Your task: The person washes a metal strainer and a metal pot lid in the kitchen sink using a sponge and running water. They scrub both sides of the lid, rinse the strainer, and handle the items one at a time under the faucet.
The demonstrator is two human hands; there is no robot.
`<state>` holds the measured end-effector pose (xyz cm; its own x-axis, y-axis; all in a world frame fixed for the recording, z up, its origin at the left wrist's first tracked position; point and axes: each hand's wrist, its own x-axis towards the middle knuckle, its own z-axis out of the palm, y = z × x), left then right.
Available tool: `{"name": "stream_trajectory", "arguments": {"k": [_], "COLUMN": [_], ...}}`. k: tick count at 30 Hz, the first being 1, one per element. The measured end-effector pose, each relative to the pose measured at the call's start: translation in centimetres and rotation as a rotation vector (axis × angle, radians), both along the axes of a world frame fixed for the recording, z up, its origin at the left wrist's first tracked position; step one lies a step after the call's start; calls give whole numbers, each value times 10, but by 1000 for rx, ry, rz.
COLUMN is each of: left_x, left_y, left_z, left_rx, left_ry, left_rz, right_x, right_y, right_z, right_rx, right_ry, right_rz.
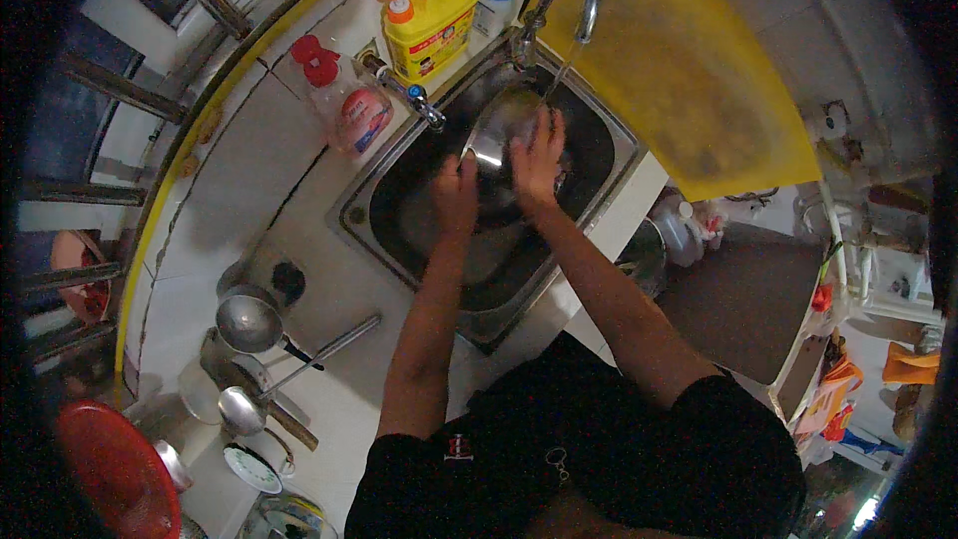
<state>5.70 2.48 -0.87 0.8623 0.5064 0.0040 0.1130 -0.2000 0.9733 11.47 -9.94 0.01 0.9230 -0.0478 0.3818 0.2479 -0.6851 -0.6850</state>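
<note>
A shiny metal vessel, apparently a bowl [490, 141], is tilted inside the stainless steel sink [404, 254]. At its near left rim, my left hand [456, 195] has its thumb and fingers around the edge. My right hand [537, 161] lies over the vessel's right side, fingers stretched and slightly apart, somewhat blurred. A thin stream of water [560, 78] falls from the curved chrome faucet [591, 4] just beyond my right fingertips. The vessel's lower part is dark and partly hidden by my hands.
Behind the sink stand a yellow jug [434, 34], a red-capped bottle [352, 108] and a small blue-handled tap [423, 105]. Left on the counter are a ladle [243, 410], a metal pot [247, 320], an enamel mug [254, 464] and a red basin [120, 471]. A yellow sheet [673, 67] hangs right.
</note>
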Motion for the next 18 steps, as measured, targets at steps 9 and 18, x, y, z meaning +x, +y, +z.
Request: {"name": "stream_trajectory", "arguments": {"k": [9,18], "left_x": [-22,-11], "left_y": [19,15], "left_z": [5,13], "left_rx": [-7,272], "left_ry": [-57,-65], "left_rz": [-122,-193], "right_x": [74,89], "right_y": [-85,-80], "right_z": [38,58], "right_rx": [404,21], "right_ry": [664,519], "right_rz": [602,715]}}
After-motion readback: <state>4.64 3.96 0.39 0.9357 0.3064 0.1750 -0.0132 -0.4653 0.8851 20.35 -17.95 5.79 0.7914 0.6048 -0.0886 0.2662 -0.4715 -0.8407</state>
